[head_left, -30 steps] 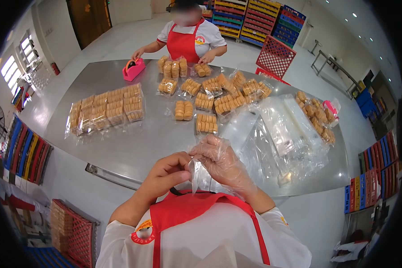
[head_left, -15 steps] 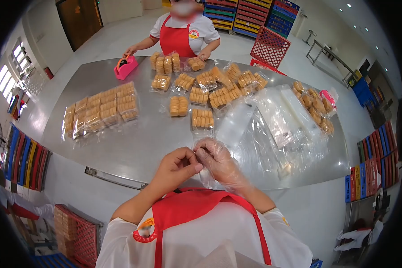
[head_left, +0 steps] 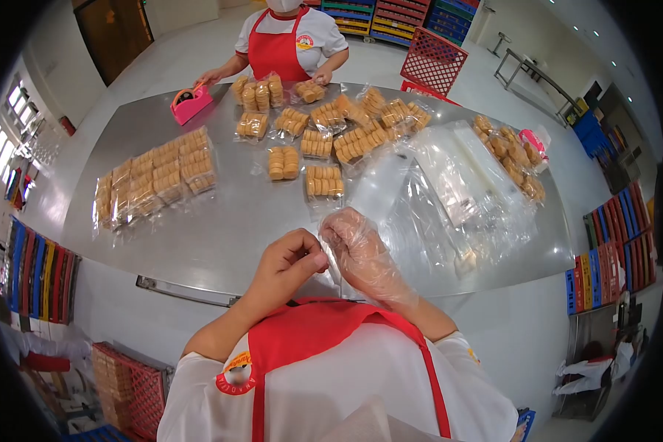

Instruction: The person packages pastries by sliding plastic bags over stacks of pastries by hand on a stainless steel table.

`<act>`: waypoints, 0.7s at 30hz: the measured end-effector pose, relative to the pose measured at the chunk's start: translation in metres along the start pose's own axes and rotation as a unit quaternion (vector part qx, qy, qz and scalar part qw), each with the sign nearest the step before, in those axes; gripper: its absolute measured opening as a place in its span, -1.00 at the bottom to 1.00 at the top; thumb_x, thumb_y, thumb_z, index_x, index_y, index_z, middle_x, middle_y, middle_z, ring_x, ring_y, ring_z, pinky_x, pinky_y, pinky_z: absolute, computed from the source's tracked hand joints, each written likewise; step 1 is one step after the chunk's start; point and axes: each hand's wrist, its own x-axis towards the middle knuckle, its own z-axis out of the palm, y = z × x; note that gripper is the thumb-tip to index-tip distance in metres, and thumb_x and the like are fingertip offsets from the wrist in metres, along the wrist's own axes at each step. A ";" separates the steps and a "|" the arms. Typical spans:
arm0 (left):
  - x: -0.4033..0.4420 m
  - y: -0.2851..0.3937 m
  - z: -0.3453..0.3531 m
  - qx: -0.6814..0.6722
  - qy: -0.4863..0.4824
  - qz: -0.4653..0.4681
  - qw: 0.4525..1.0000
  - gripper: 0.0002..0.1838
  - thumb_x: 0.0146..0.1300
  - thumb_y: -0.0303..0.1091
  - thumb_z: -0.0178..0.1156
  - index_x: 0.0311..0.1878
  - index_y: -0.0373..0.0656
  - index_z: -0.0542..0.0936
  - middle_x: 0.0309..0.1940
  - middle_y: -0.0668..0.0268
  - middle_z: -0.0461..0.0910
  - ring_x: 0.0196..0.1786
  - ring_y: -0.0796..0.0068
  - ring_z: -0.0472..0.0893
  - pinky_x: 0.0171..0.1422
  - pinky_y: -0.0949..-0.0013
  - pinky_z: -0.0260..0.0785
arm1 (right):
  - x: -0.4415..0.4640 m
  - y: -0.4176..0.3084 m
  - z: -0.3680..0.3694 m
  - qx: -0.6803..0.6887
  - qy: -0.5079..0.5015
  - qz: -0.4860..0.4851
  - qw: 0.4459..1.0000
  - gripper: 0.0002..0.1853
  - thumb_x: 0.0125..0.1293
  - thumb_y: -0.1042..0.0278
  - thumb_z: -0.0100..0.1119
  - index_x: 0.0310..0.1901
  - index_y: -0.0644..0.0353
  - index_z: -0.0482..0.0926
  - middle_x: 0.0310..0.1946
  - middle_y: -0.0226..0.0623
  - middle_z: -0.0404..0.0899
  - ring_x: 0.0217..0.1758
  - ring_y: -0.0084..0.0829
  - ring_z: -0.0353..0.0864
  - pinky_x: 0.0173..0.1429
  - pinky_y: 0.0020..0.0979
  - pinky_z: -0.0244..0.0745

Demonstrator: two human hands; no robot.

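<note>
My left hand [head_left: 287,259] is bare and closed, its thumb and fingers curled together above the near table edge. My right hand [head_left: 355,247], in a loose clear plastic glove, is closed right beside it, fingertips bent inward. Whatever the fingers hold is hidden or too small to make out. Just beyond my hands lies a clear bag of round biscuits [head_left: 324,181], with another biscuit pack [head_left: 283,163] to its upper left. Flat clear plastic bags [head_left: 460,180] are spread on the steel table to the right of my right hand.
A block of packed biscuits [head_left: 155,177] covers part of the table's [head_left: 228,214] left side. More packs [head_left: 361,140] lie at the back. Across the table, a co-worker's hand [head_left: 211,76] is at a pink tape dispenser [head_left: 191,103]. Loose biscuits [head_left: 512,158] sit at the right.
My hands have drawn slightly apart at the fingertips, both still closed. The view has shifted a little, so the table and packs appear further left and higher.
</note>
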 end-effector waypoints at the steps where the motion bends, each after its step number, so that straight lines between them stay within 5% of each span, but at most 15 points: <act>1: 0.000 -0.001 0.000 0.006 -0.001 0.000 1.000 -0.80 0.37 -0.31 0.28 -0.24 -0.25 0.53 -0.26 0.37 0.51 -0.20 0.62 0.52 -0.09 0.48 0.39 | 0.000 -0.002 0.000 0.001 0.002 0.003 1.000 -0.93 0.31 0.61 0.18 -0.21 0.29 0.52 -0.27 -0.13 0.54 -0.19 -0.07 0.55 -0.10 -0.19 0.47; 21: -0.007 0.010 0.000 0.010 0.013 -0.030 0.999 -0.83 0.46 -0.35 0.13 -0.22 -0.27 0.51 -0.36 0.34 0.57 -0.24 0.57 0.55 -0.05 0.44 0.43 | 0.003 0.001 0.005 -0.007 0.000 -0.013 1.000 -0.85 0.20 0.71 0.15 -0.23 0.27 0.53 -0.30 -0.11 0.54 -0.21 -0.02 0.54 -0.14 -0.18 0.46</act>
